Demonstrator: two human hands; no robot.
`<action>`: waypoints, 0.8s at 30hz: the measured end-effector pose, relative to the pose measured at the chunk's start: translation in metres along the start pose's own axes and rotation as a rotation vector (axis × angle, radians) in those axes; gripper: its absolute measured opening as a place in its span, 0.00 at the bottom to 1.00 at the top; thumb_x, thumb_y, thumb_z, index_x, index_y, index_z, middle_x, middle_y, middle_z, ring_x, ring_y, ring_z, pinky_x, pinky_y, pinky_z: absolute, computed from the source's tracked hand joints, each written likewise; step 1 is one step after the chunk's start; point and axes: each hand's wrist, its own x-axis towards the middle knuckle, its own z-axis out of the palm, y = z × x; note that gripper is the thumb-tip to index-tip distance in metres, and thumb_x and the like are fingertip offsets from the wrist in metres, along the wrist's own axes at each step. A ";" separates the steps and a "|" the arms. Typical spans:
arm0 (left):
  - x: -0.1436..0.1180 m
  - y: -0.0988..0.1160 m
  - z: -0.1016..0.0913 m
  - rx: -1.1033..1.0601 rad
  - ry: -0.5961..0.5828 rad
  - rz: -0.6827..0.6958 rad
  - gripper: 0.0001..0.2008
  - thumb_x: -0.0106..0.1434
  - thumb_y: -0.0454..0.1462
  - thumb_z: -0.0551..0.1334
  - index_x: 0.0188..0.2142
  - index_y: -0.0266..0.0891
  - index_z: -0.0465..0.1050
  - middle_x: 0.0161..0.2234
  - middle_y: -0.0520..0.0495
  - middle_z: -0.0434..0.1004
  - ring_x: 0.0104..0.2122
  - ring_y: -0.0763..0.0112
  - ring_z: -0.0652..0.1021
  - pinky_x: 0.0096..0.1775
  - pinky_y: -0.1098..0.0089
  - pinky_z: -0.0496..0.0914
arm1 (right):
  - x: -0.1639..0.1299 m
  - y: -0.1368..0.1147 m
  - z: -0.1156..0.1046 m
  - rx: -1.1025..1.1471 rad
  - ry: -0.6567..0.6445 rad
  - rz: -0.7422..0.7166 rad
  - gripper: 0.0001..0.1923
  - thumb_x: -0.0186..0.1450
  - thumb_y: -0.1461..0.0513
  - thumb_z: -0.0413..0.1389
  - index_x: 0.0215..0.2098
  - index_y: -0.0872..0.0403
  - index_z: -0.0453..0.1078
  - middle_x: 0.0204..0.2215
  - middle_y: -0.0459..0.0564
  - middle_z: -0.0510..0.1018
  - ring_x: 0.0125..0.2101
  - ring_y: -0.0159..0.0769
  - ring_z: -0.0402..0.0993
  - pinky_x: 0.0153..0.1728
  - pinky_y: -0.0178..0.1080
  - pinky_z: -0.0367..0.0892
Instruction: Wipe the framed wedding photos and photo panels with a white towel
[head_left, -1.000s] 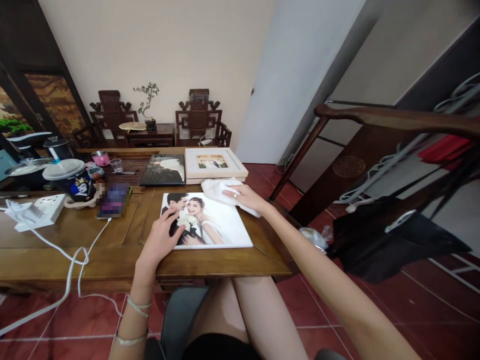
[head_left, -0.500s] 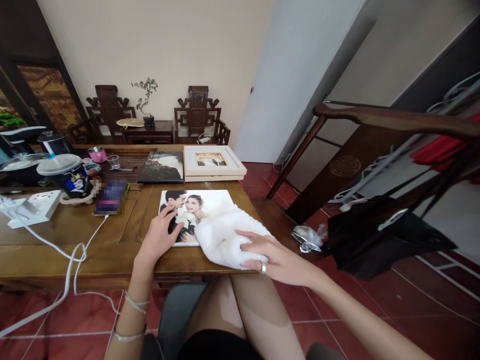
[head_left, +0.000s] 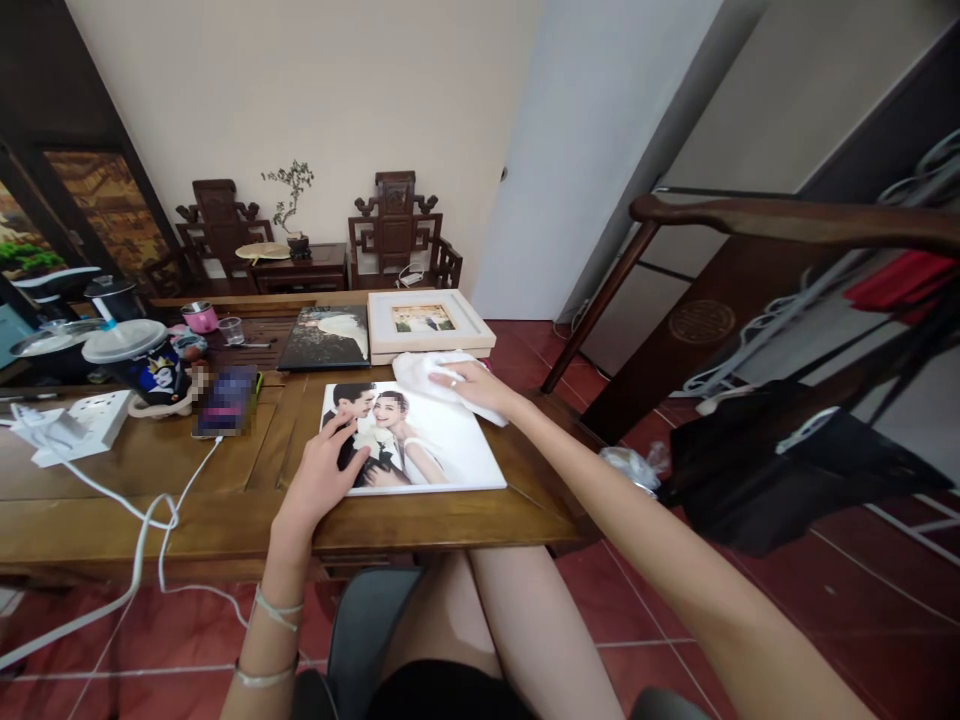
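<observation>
A white photo album (head_left: 442, 450) with a couple on its cover lies flat on the wooden table (head_left: 187, 490) in front of me. My left hand (head_left: 324, 478) rests flat on the album's near left part, fingers spread. My right hand (head_left: 474, 387) presses a white cloth (head_left: 424, 373) onto the album's far right corner. Behind it lie a dark photo album (head_left: 327, 338) and a cream framed picture box (head_left: 426, 324).
To the left stand a lidded cup with a straw (head_left: 139, 360), a phone (head_left: 225, 400) on a white cable (head_left: 150, 520), a white power strip (head_left: 82, 418) and a pink pot (head_left: 201, 317). A dark railing (head_left: 787, 220) and black fabric (head_left: 787, 470) are at right.
My right hand swept the cloth from the album's far corner down to its near right edge, then back up to the far right corner. My left hand stayed put.
</observation>
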 end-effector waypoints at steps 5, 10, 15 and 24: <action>0.000 0.000 0.000 -0.008 -0.001 -0.011 0.20 0.65 0.43 0.56 0.52 0.36 0.70 0.59 0.38 0.66 0.60 0.57 0.66 0.60 0.57 0.59 | -0.027 -0.016 0.007 -0.046 -0.019 -0.037 0.22 0.65 0.46 0.48 0.32 0.53 0.73 0.35 0.52 0.79 0.43 0.49 0.72 0.49 0.47 0.61; 0.001 -0.001 0.002 -0.003 -0.020 -0.032 0.21 0.65 0.44 0.55 0.53 0.34 0.70 0.60 0.36 0.64 0.59 0.55 0.66 0.60 0.55 0.59 | -0.102 -0.058 0.009 -0.114 -0.205 -0.137 0.18 0.69 0.51 0.46 0.33 0.52 0.71 0.34 0.51 0.76 0.60 0.52 0.59 0.55 0.46 0.56; 0.001 -0.001 0.003 0.001 -0.012 -0.029 0.21 0.65 0.45 0.55 0.52 0.35 0.70 0.60 0.37 0.65 0.59 0.55 0.67 0.59 0.55 0.60 | -0.139 -0.085 -0.002 -0.087 -0.389 -0.124 0.18 0.69 0.52 0.47 0.28 0.52 0.68 0.29 0.50 0.74 0.61 0.51 0.58 0.54 0.43 0.57; 0.000 -0.002 0.002 -0.005 0.001 -0.012 0.20 0.65 0.43 0.56 0.52 0.35 0.70 0.59 0.37 0.66 0.59 0.55 0.67 0.59 0.54 0.60 | -0.040 -0.040 0.009 -0.098 -0.124 -0.137 0.20 0.67 0.49 0.48 0.32 0.54 0.72 0.35 0.51 0.79 0.38 0.44 0.73 0.41 0.41 0.64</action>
